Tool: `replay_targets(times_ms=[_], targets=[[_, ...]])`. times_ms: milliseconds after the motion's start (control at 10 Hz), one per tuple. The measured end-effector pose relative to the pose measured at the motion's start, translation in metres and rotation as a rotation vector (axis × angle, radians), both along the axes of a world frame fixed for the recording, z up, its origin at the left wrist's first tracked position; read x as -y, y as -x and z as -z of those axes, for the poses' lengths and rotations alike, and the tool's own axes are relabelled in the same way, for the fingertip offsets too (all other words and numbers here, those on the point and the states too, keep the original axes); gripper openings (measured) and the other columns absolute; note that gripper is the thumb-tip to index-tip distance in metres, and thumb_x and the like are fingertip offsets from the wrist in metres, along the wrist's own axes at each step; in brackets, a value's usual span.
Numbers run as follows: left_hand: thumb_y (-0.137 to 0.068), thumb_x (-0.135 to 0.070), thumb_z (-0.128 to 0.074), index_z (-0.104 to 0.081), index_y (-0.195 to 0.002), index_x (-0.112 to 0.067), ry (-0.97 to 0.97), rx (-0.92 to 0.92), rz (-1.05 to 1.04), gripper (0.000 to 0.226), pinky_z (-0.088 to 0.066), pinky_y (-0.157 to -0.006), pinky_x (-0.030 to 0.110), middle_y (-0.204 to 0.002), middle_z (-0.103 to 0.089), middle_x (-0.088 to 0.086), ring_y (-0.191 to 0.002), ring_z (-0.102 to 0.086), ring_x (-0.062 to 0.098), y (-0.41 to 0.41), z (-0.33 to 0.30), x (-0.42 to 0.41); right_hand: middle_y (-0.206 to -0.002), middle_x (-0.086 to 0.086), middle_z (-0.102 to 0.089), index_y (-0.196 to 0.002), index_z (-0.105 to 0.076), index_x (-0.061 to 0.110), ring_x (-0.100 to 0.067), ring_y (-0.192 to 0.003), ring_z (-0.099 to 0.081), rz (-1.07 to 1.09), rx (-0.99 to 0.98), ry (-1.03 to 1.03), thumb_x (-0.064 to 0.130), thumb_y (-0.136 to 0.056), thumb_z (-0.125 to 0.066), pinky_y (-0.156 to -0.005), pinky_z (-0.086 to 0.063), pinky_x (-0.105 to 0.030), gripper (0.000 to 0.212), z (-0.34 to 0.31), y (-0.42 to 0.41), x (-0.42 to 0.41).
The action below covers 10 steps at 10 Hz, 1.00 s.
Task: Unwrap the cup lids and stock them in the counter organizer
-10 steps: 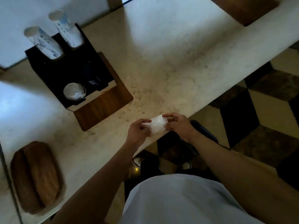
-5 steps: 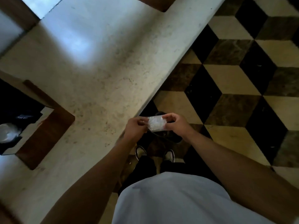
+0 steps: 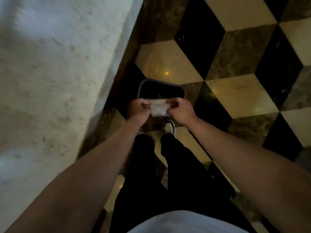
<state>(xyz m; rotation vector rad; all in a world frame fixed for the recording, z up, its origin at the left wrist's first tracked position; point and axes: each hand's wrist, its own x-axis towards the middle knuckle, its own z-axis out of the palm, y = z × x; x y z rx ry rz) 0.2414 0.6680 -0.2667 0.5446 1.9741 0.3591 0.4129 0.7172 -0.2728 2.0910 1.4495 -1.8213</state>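
A crumpled clear plastic wrapper (image 3: 159, 107) is stretched between both hands. My left hand (image 3: 138, 109) pinches its left edge and my right hand (image 3: 180, 111) pinches its right edge. I hold it out in front of my body, above the near rim of a dark bin (image 3: 161, 89) that stands on the floor. The counter organizer and the cup lids are out of view.
The pale stone counter (image 3: 50, 81) fills the left side, its edge running diagonally beside my left arm. Black, brown and cream diamond floor tiles (image 3: 235, 56) spread to the right. My shoe (image 3: 168, 129) stands just behind the bin.
My view has swung right and down, away from the counter and organizer. Both hands carried the wrapper off the counter edge to a spot over the floor bin.
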Motion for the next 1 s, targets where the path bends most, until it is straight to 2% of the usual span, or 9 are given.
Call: replay_targets(times_ms=[100,200,300,400,500,600,700,800,1000], targets=[[-0.087,-0.001,-0.069,-0.076,-0.108,-0.007,0.010,0.010,0.050,0.023,-0.053,-0.101,0.043,-0.111,-0.075,0.011,-0.108,-0.068,0.027,0.002,0.060,-0.006,-0.108,-0.004,-0.071,-0.105,-0.070,0.021,-0.023,-0.102,-0.069,-0.015,0.011,0.000,0.002,-0.077,-0.074,-0.093,-0.056,-0.039,0.035,0.053,0.004,-0.005],[-0.088,-0.006,-0.069,-0.076,-0.110,-0.008,0.037,-0.046,0.078,0.023,-0.055,-0.099,0.043,-0.110,-0.076,0.011,-0.108,-0.069,0.028,0.007,0.140,-0.015,-0.106,0.001,-0.071,-0.111,-0.071,0.022,-0.018,-0.098,-0.069,-0.085,0.041,-0.010,0.005,-0.078,-0.070,-0.084,-0.056,-0.031,0.037,0.143,0.011,-0.011],[-0.089,-0.012,-0.069,-0.076,-0.111,-0.012,0.046,-0.081,0.088,0.023,-0.058,-0.090,0.035,-0.108,-0.076,0.007,-0.106,-0.070,0.026,0.009,0.177,-0.024,-0.089,0.016,-0.065,-0.104,-0.069,0.028,-0.001,-0.081,-0.064,-0.098,0.057,-0.043,0.005,-0.076,-0.072,-0.070,-0.048,-0.016,0.036,0.190,0.014,-0.016],[-0.092,-0.017,-0.063,-0.074,-0.117,-0.013,0.112,-0.121,0.128,0.028,-0.056,-0.069,0.028,-0.109,-0.074,0.009,-0.104,-0.070,0.028,0.008,0.240,-0.042,-0.084,0.019,-0.059,-0.100,-0.066,0.032,0.002,-0.075,-0.057,-0.103,0.081,-0.066,0.003,-0.076,-0.074,-0.065,-0.042,-0.011,0.038,0.265,0.022,-0.021],[-0.092,-0.017,-0.058,-0.069,-0.126,-0.009,0.164,-0.136,0.104,0.036,-0.058,-0.088,0.037,-0.123,-0.070,0.015,-0.114,-0.066,0.034,0.006,0.270,-0.049,-0.090,0.013,-0.062,-0.102,-0.066,0.031,-0.004,-0.080,-0.060,-0.120,0.090,-0.059,0.003,-0.077,-0.074,-0.066,-0.044,-0.012,0.039,0.301,0.026,-0.021],[-0.093,-0.021,-0.056,-0.063,-0.133,-0.005,0.211,-0.148,0.093,0.043,-0.054,-0.097,0.042,-0.132,-0.066,0.018,-0.120,-0.062,0.037,0.003,0.313,-0.054,-0.105,0.002,-0.068,-0.105,-0.068,0.025,-0.016,-0.093,-0.066,-0.068,0.087,-0.029,0.002,-0.079,-0.071,-0.074,-0.056,-0.024,0.035,0.350,0.029,-0.024],[-0.095,-0.021,-0.054,-0.062,-0.134,-0.006,0.218,-0.125,0.085,0.042,-0.053,-0.097,0.041,-0.134,-0.064,0.017,-0.122,-0.061,0.036,0.004,0.328,-0.051,-0.112,-0.001,-0.068,-0.108,-0.068,0.024,-0.018,-0.099,-0.066,-0.071,0.099,-0.020,0.002,-0.081,-0.069,-0.078,-0.057,-0.026,0.035,0.365,0.031,-0.023],[-0.096,-0.017,-0.052,-0.057,-0.142,-0.018,0.154,-0.059,0.078,0.046,-0.046,-0.108,0.040,-0.145,-0.057,0.011,-0.132,-0.053,0.032,0.005,0.337,-0.051,-0.117,0.000,-0.068,-0.116,-0.067,0.025,-0.017,-0.102,-0.064,-0.124,0.120,-0.035,0.009,-0.084,-0.070,-0.076,-0.050,-0.023,0.036,0.373,0.030,-0.028],[-0.096,-0.017,-0.056,-0.047,-0.150,-0.022,0.126,-0.079,0.049,0.055,-0.041,-0.106,0.032,-0.152,-0.049,0.008,-0.137,-0.048,0.029,0.010,0.318,-0.048,-0.125,-0.003,-0.062,-0.126,-0.062,0.025,-0.020,-0.108,-0.060,-0.193,0.189,-0.077,0.012,-0.089,-0.061,-0.074,-0.043,-0.023,0.039,0.353,0.022,-0.036]])
